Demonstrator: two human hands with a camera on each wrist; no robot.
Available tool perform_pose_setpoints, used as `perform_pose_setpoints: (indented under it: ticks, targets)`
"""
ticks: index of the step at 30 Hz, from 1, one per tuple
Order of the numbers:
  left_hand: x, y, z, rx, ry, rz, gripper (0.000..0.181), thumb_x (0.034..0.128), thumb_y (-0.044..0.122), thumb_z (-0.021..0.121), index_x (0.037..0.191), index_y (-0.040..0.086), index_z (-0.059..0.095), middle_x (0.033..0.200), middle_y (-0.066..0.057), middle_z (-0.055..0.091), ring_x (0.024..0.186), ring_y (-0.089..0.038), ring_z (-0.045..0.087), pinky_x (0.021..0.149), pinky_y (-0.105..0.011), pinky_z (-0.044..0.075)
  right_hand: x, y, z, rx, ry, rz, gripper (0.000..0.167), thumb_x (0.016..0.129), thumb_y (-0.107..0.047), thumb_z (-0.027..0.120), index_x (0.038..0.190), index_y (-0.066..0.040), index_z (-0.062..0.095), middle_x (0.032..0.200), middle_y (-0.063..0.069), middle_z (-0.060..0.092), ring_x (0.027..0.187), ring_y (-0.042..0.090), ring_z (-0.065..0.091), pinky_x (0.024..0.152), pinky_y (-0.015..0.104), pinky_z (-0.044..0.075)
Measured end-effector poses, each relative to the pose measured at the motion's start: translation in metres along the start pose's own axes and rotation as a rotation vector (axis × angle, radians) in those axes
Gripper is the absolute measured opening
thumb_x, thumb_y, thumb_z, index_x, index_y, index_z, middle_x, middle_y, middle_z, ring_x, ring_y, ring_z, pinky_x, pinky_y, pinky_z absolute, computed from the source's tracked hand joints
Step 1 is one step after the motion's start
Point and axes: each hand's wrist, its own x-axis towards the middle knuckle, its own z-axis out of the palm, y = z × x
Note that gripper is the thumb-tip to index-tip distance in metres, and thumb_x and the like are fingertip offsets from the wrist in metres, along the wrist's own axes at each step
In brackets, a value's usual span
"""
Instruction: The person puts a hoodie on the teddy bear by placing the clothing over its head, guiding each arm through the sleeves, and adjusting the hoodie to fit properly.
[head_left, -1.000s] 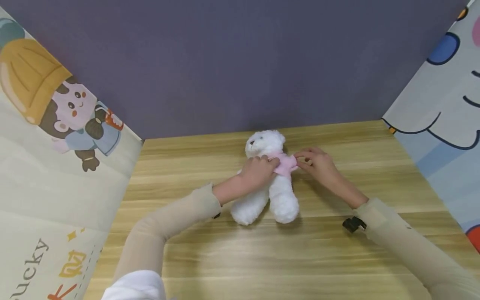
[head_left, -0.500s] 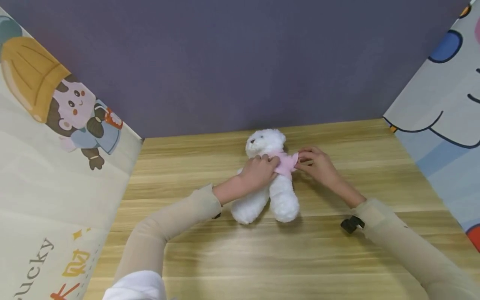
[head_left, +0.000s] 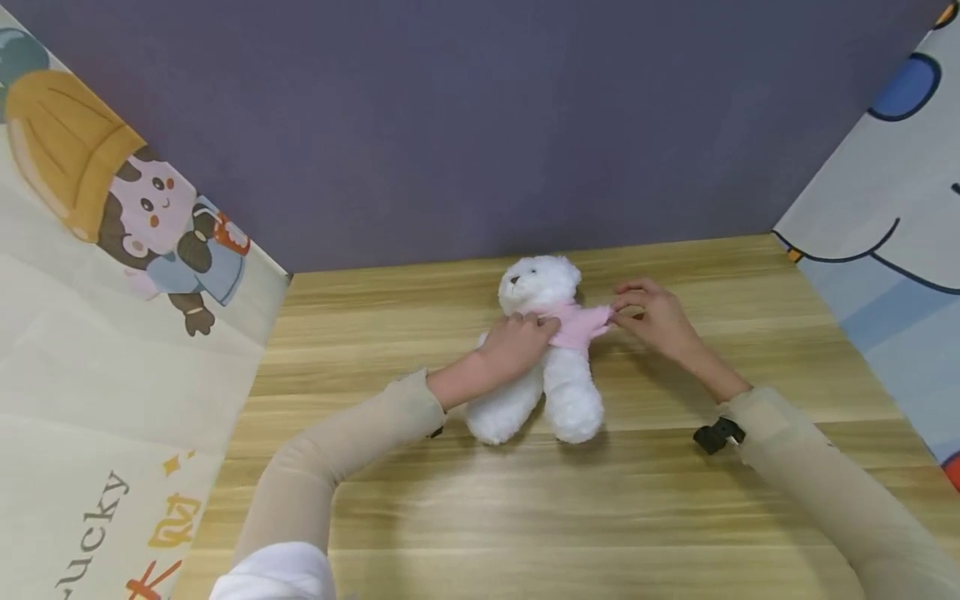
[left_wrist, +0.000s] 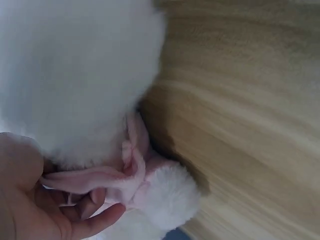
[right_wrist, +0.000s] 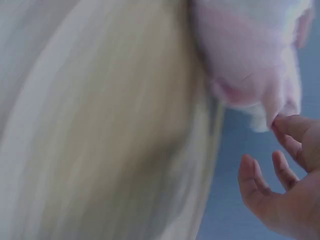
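A white teddy bear lies on its back on the wooden tabletop, wearing a pink shirt. My left hand lies over the bear's middle. In the left wrist view, this hand's fingers are under the shirt's hem and the thumb is over it, pinching the cloth. On the right, my right hand pinches the end of the shirt's sleeve and holds it drawn out to the side. A bit of white fur shows at the sleeve's end in the right wrist view.
The wooden tabletop meets a dark purple-grey back panel just behind the bear's head. Printed cartoon panels stand along the left side and the right side. A black wrist camera sits at my right sleeve.
My right hand has moved right and slightly away from me, stretching the pink sleeve outward. My left hand keeps its place on the bear. The whole head view has shifted slightly.
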Motion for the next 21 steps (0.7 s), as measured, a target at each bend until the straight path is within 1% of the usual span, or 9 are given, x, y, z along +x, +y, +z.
perform_pose_setpoints:
  ticks: [4,6,9,11,13,15,17,19,21]
  targets:
    - [0.002,0.002,0.0,-0.014,0.0,0.003,0.014,0.1056,0.011,0.045,0.108,0.011,0.059,0.084,-0.008,0.065,0.072,-0.024,0.064,0.055,-0.034,0.055,-0.001,0.004,-0.003,-0.033,-0.091,-0.016,0.018,0.089,-0.001,0.075,0.106,0.005,0.072,0.122,0.027,0.059,0.102,0.043,0.063,0.074,0.048,0.06]
    - [0.004,0.003,0.0,-0.028,0.007,0.003,0.014,0.1057,0.011,0.045,0.107,0.011,0.059,0.084,-0.008,0.065,0.071,-0.024,0.063,0.055,-0.035,0.055,-0.001,-0.001,-0.005,-0.064,-0.102,-0.026,0.026,0.087,-0.003,0.077,0.111,0.005,0.071,0.127,0.027,0.056,0.104,0.043,0.062,0.079,0.048,0.059]
    - [0.006,0.006,0.0,-0.027,0.001,-0.003,0.015,0.1064,0.012,0.044,0.108,0.011,0.059,0.086,-0.008,0.065,0.072,-0.024,0.062,0.057,-0.035,0.055,-0.003,-0.014,-0.005,-0.205,-0.107,-0.078,0.037,0.083,-0.008,0.08,0.116,0.004,0.07,0.134,0.026,0.052,0.108,0.047,0.058,0.082,0.057,0.056]
    - [0.006,0.008,-0.002,-0.008,-0.014,-0.015,0.016,0.1068,0.013,0.044,0.11,0.011,0.059,0.089,-0.009,0.066,0.074,-0.024,0.062,0.06,-0.036,0.056,-0.002,-0.023,-0.003,-0.327,-0.123,-0.146,0.039,0.084,-0.012,0.079,0.118,0.004,0.069,0.136,0.025,0.052,0.113,0.05,0.055,0.08,0.06,0.056]
    - [0.005,0.01,-0.005,0.014,-0.037,-0.036,0.017,0.1069,0.016,0.043,0.113,0.012,0.059,0.093,-0.009,0.066,0.077,-0.024,0.062,0.064,-0.037,0.056,-0.001,-0.027,-0.002,-0.397,-0.141,-0.204,0.037,0.087,-0.015,0.078,0.119,0.003,0.069,0.137,0.024,0.053,0.115,0.052,0.053,0.08,0.061,0.055]
    - [0.001,0.01,-0.008,0.028,-0.04,-0.052,0.018,0.1067,0.017,0.045,0.114,0.012,0.06,0.098,-0.009,0.065,0.081,-0.025,0.062,0.067,-0.037,0.057,0.001,-0.026,-0.003,-0.387,-0.135,-0.255,0.032,0.088,-0.014,0.079,0.114,0.004,0.072,0.131,0.024,0.058,0.115,0.049,0.056,0.083,0.059,0.055]
    - [-0.004,0.009,-0.01,0.019,-0.017,-0.046,0.018,0.1067,0.016,0.047,0.117,0.013,0.061,0.104,-0.009,0.062,0.089,-0.025,0.062,0.071,-0.036,0.057,0.001,-0.02,-0.008,-0.329,-0.114,-0.307,0.028,0.083,-0.01,0.082,0.106,0.005,0.074,0.122,0.025,0.062,0.108,0.046,0.06,0.086,0.057,0.054]
    - [-0.01,0.006,-0.011,-0.003,0.026,-0.014,0.019,0.1067,0.015,0.049,0.121,0.013,0.062,0.114,-0.009,0.06,0.1,-0.027,0.062,0.076,-0.035,0.058,0.002,-0.014,-0.014,-0.275,-0.094,-0.37,0.024,0.078,-0.004,0.084,0.098,0.005,0.076,0.113,0.025,0.066,0.101,0.042,0.064,0.087,0.055,0.054]
    - [-0.015,0.003,-0.01,-0.034,0.073,0.031,0.022,0.1059,0.012,0.051,0.125,0.012,0.063,0.124,-0.01,0.06,0.112,-0.028,0.061,0.077,-0.034,0.06,0.002,-0.01,-0.02,-0.251,-0.092,-0.414,0.02,0.078,0.001,0.083,0.096,0.005,0.076,0.108,0.024,0.067,0.097,0.041,0.065,0.082,0.052,0.056]
